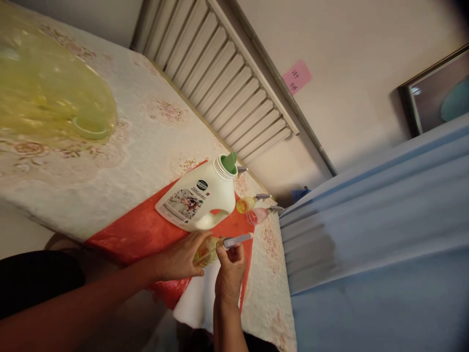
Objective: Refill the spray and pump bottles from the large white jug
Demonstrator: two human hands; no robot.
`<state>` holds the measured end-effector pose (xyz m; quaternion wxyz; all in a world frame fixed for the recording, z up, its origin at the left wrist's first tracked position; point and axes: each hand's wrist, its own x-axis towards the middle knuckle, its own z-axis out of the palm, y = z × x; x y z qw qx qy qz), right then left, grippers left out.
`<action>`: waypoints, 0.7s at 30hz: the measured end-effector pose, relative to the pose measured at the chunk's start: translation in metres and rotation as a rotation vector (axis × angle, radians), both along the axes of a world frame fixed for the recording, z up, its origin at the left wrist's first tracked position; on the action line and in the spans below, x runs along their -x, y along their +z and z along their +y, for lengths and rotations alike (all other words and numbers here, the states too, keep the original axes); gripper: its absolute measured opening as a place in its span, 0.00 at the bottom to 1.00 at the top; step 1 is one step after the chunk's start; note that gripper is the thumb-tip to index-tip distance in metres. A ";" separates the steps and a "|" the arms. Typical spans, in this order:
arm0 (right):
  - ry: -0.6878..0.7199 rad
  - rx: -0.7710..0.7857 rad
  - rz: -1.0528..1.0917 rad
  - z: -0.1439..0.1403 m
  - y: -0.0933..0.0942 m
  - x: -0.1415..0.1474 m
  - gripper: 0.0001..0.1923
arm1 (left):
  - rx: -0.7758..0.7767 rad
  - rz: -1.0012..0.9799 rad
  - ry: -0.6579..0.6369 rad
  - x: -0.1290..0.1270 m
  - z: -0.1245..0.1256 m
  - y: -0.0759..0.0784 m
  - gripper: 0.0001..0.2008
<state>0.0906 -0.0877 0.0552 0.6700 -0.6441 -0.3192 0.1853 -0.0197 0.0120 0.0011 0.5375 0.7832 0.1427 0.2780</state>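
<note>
My left hand [186, 255] is wrapped round a small clear bottle [206, 253] with yellowish liquid in it. At the bottle's neck, the fingers of my right hand [231, 271] are closed on its grey pump head [236, 240], which sits on or right at the opening; whether it is screwed down I cannot tell. Just beyond my hands stands a large white detergent jug [200, 195] with a green spout [229, 161] in its uncapped mouth. A white paper towel roll [194, 300] lies below the bottle, partly hidden by my right arm.
Under the jug is a red plastic sheet [128, 234] on a flowered tablecloth [146, 142]. Two pump bottles, one yellow [245, 205] and one pink [256, 216], stand beyond my hands. A yellow translucent bag [54, 88] rests far left. A radiator [220, 73] and blue curtain [366, 244] border the table.
</note>
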 end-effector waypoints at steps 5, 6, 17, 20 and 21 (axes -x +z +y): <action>-0.016 0.025 -0.029 0.000 0.005 0.003 0.11 | -0.078 -0.115 0.061 -0.005 -0.005 0.008 0.39; -0.023 0.037 -0.034 0.001 0.006 0.004 0.11 | -0.102 -0.151 0.089 -0.006 -0.005 0.010 0.36; -0.023 0.100 -0.014 0.000 0.018 0.007 0.11 | -0.278 -0.309 0.193 -0.018 -0.007 0.029 0.10; -0.005 0.108 -0.025 0.000 0.024 0.011 0.11 | -0.265 -0.334 0.222 -0.020 -0.009 0.032 0.08; 0.004 0.110 -0.032 -0.001 0.025 0.013 0.11 | -0.254 -0.343 0.227 -0.020 -0.009 0.033 0.08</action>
